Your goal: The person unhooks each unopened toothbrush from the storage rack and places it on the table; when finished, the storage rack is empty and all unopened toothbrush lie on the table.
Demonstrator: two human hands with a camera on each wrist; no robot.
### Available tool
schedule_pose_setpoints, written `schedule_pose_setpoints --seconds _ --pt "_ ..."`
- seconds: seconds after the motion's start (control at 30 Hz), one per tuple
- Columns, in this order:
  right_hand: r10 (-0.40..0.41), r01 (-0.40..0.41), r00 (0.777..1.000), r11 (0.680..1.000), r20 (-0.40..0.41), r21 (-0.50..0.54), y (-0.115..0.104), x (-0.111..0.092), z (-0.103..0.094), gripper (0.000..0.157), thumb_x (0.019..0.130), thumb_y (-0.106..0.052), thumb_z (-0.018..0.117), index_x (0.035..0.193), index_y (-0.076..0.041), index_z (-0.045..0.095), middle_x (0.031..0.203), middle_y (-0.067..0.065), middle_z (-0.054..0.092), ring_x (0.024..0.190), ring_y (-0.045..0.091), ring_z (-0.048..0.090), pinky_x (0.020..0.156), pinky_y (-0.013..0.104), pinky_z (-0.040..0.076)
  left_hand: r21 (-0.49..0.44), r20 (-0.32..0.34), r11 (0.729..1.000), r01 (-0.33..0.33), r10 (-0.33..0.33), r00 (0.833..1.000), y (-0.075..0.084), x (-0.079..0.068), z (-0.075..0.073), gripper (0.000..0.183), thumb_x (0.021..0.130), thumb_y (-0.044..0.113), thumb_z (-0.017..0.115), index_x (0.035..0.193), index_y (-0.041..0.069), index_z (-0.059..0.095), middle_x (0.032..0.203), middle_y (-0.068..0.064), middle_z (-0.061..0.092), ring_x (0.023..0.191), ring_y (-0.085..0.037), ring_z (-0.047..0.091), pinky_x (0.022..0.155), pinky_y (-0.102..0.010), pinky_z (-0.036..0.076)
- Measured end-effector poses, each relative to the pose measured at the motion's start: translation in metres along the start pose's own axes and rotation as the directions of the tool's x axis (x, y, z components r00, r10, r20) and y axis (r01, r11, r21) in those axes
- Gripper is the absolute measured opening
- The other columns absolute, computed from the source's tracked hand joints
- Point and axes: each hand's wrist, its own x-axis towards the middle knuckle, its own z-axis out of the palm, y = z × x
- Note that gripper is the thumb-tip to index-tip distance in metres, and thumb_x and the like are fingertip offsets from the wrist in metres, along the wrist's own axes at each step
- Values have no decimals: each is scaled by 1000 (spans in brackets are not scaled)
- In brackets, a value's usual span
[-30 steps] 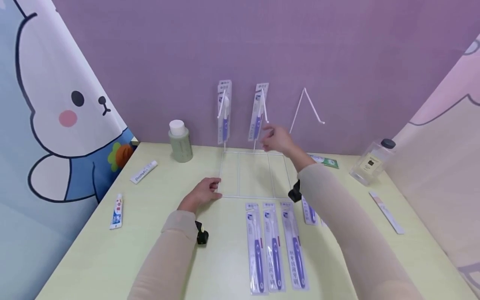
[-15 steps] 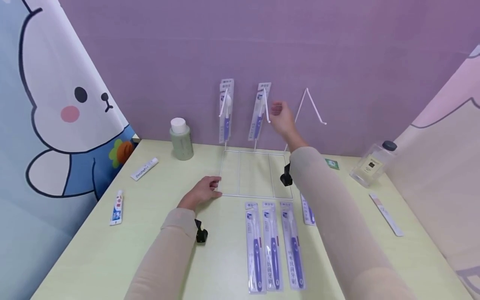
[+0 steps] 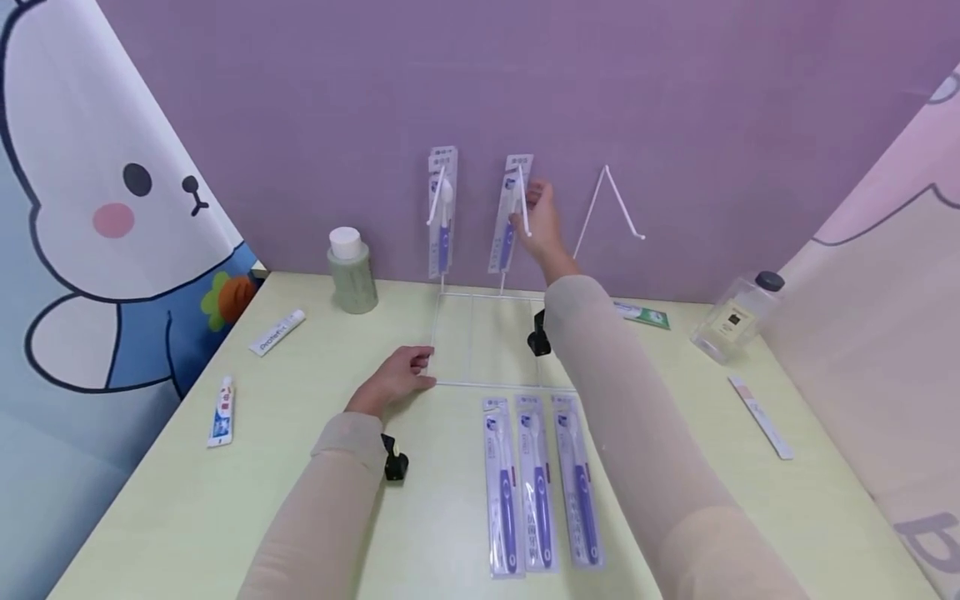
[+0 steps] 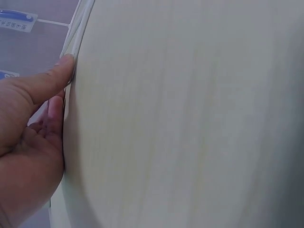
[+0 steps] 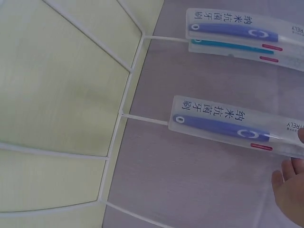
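My left hand [image 3: 393, 377] holds the near left corner of a white wire rack [image 3: 506, 387], thumb and fingers at its wires. In the left wrist view, the thumb [image 4: 57, 76] lies against the wire. My right hand [image 3: 543, 223] is up at the rack's middle hook, pinching the edge of a packaged toothbrush [image 3: 498, 246] that hangs there. The right wrist view cuts off much of that hand [image 5: 289, 190]. On the left hook hang packaged toothbrushes [image 3: 442, 237], one behind another, with purple and teal handles. The right hook [image 3: 622, 202] is bare.
Several packaged toothbrushes [image 3: 542, 500] lie in front of the rack. A green bottle [image 3: 352, 279] and two tubes, one a white tube [image 3: 277, 332], stand or lie left. At right are a glass bottle [image 3: 735, 321], a green packet [image 3: 645, 315] and a narrow strip [image 3: 761, 418].
My right hand has risen from below the middle hook, then moved left onto the toothbrush package hanging there. My left hand keeps its place at the rack's corner.
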Motion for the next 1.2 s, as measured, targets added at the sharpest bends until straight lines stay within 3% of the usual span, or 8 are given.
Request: schedule_pose_setpoints --seconds 0.17,0.4,0.53,0.7,0.77,1.0,1.2 --pt "-18 18 1000 1000 3 -19 -2 0 1 60 80 4 59 132 -3 30 116 14 50 103 22 50 84 20 42 -9 5 1000 5 -5 1000 2 2 0 58 78 -2 67 130 -3 43 107 -12 49 101 -24 45 92 -35 38" --pt "-48 48 999 999 0 9 -4 -4 3 44 84 1 56 125 -1 37 113 15 52 97 23 52 78 21 46 1 -4 1000 30 -30 1000 1 2 1 58 78 1 68 131 1 44 110 -12 48 102 -24 45 91 -35 38" --pt "-58 59 998 996 -19 71 0 -7 3 41 84 7 54 122 0 40 110 16 53 96 24 53 78 23 47 9 -4 999 47 -47 999 1 0 2 58 79 3 68 131 3 44 111 -10 48 102 -23 45 91 -34 38" --pt "-101 102 995 993 -26 50 4 -7 0 42 83 7 54 123 0 42 109 15 54 98 26 53 81 24 46 -2 0 1000 25 -25 1000 4 -3 0 58 79 1 67 132 -1 42 112 -13 48 101 -23 44 91 -35 37" --pt "-88 89 996 995 -25 35 3 -8 -2 45 83 7 54 125 -3 42 109 14 54 99 26 52 82 24 45 -2 2 1000 14 -14 1000 6 -5 0 58 79 0 66 132 -2 41 112 -14 48 101 -24 44 91 -35 37" --pt "19 -17 1000 987 -11 158 -4 -14 -17 51 84 6 53 130 -11 40 107 13 52 94 24 51 73 28 49 -2 2 999 37 -37 999 10 -8 -2 58 80 0 66 132 -1 41 113 -13 48 103 -24 43 92 -35 37" --pt "-12 14 999 997 -33 71 3 -19 -32 49 83 5 53 128 -9 41 107 12 54 92 21 52 75 26 48 -28 16 999 43 -43 999 9 -6 0 58 80 1 66 133 0 41 112 -11 47 102 -23 43 92 -35 37"
